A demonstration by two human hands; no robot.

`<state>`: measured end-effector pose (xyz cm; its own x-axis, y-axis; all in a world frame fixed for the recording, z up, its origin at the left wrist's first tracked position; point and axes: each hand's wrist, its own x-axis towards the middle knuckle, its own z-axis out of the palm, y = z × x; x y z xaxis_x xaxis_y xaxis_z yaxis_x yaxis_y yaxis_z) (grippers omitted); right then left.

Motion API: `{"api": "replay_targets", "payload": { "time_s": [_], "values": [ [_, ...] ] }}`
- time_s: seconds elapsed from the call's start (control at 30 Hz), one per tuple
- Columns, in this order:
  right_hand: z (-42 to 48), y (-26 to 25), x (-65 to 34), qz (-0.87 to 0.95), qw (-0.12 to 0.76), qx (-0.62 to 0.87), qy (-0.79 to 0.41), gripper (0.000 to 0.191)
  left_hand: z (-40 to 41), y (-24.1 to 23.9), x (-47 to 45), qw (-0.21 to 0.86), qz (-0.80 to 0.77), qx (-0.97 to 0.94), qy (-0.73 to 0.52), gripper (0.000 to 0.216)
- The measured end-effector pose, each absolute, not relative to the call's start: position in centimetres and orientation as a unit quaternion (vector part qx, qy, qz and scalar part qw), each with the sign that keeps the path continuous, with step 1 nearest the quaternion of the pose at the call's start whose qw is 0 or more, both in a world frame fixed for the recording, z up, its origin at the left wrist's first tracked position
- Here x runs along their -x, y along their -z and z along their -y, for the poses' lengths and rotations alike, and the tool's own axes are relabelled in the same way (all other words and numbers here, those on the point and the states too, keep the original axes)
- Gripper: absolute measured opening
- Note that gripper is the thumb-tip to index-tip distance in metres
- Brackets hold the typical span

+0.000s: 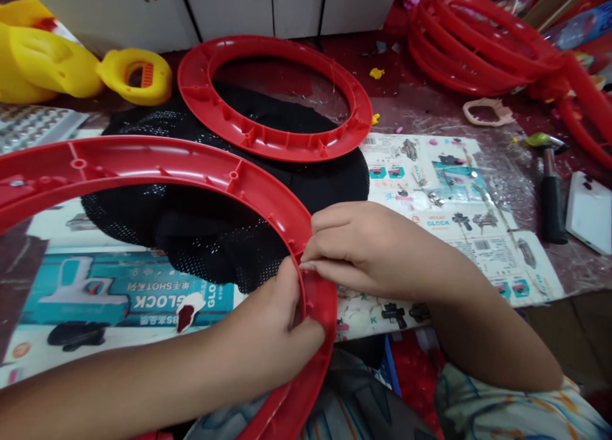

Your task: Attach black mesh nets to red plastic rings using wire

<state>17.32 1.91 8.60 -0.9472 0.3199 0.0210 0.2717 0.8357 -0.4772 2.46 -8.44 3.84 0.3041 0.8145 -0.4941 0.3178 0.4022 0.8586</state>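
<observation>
A large red plastic ring [191,162], hollow side up with ribs and screw posts, fills the near left and reaches past the frame's edge. My left hand [291,319] grips its right side, thumb on the channel and fingers hidden around the inner rim. On the same stretch of ring, my right hand [354,249] is closed with fingertips pinched at the channel; whatever they hold is too small to make out. Behind lies a second, smaller red ring [229,131], resting on black mesh fabric [329,178] that spreads beneath both rings.
Printed cardboard [430,236] covers the table. Yellow plastic parts [52,64] stand back left, beside a tray of small metal pieces [38,127]. Stacked red rings [473,44] lie back right. A black-handled hammer [552,198] and a white phone-like slab [590,210] are at right.
</observation>
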Motion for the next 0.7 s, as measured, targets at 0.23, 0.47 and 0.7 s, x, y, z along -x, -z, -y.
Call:
{"api": "replay_targets", "payload": {
  "time_s": [0.23,0.47,0.7],
  "values": [
    [-2.2,-8.98,-17.78,0.967,0.044,0.078,-0.239,0.024,9.02,-3.65,-2.39,0.653,-0.506,-0.509,-0.241,0.039],
    [-1.8,-8.75,-17.79,0.98,0.016,0.083,-0.179,0.025,8.65,-4.1,-2.51,0.653,-0.498,-0.517,-0.239,0.042],
    [-1.77,-9.2,-17.4,0.973,-0.017,0.117,-0.196,0.027,8.84,-4.13,-2.39,0.663,-0.508,-0.508,-0.209,0.041]
  ]
}}
